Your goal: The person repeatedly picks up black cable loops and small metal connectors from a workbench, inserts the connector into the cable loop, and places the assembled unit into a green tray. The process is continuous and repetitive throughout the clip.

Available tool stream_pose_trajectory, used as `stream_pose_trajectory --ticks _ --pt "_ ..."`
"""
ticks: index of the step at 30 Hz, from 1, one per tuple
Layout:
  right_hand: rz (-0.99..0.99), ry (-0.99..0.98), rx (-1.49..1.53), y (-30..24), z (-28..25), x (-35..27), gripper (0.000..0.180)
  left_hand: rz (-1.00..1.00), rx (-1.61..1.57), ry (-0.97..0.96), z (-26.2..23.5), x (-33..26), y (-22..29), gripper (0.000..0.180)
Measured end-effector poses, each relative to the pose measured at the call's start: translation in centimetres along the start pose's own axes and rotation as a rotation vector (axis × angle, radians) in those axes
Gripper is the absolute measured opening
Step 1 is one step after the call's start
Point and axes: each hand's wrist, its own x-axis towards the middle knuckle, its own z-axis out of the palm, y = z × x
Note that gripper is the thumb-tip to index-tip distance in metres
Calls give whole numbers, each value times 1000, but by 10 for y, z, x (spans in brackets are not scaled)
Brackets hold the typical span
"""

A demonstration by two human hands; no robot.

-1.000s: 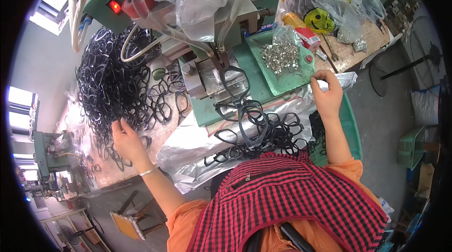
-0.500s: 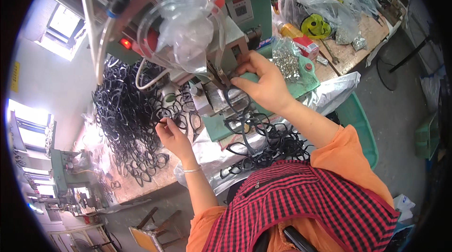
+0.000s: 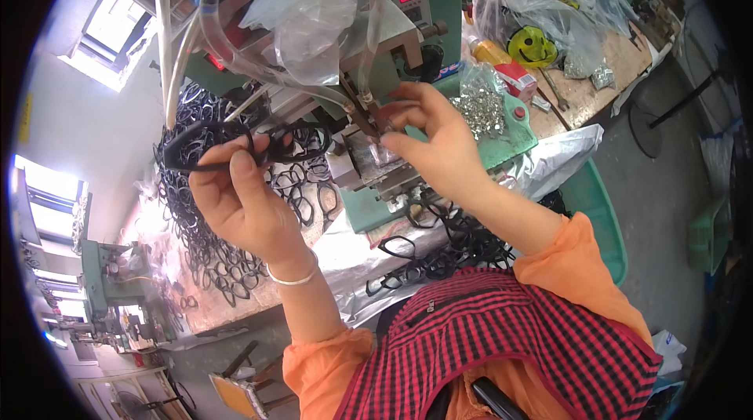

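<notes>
My left hand (image 3: pixel 251 204) is raised over the left part of the bench, pinching a black eyeglass frame (image 3: pixel 274 152) between thumb and fingers. At the machine's jig, my right hand (image 3: pixel 439 141) has curled fingers, with thumb and index tips close together beside the metal nozzle (image 3: pixel 362 116). Whatever those tips hold, if anything, is too small to make out. Below them lies the metal jig block (image 3: pixel 376 157) of the green machine (image 3: pixel 443 16). A large heap of black eyeglass frames (image 3: pixel 223 255) spreads behind and below my left hand.
More black frames (image 3: pixel 439 251) lie on silvery sheeting before the machine. Small shiny metal parts (image 3: pixel 480 112) sit in a bag on the green base, right of my right hand. Clear tubes (image 3: pixel 212 24) and a plastic bag (image 3: pixel 306 20) hang above. A green bin (image 3: pixel 608 224) stands at right.
My left hand has risen from the heap toward me, bringing up an eyeglass frame. The black frame below my right fingers has left the jig. My right hand stays at the nozzle.
</notes>
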Motion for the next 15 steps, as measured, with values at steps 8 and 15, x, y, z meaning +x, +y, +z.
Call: stream_pose_trajectory --ticks 8,15 --pt "1 52 -548 6 -73 0 52 503 347 -696 -2 -64 -12 27" --pt "-124 187 -973 53 -152 -36 23 670 427 -789 3 -73 -28 22"
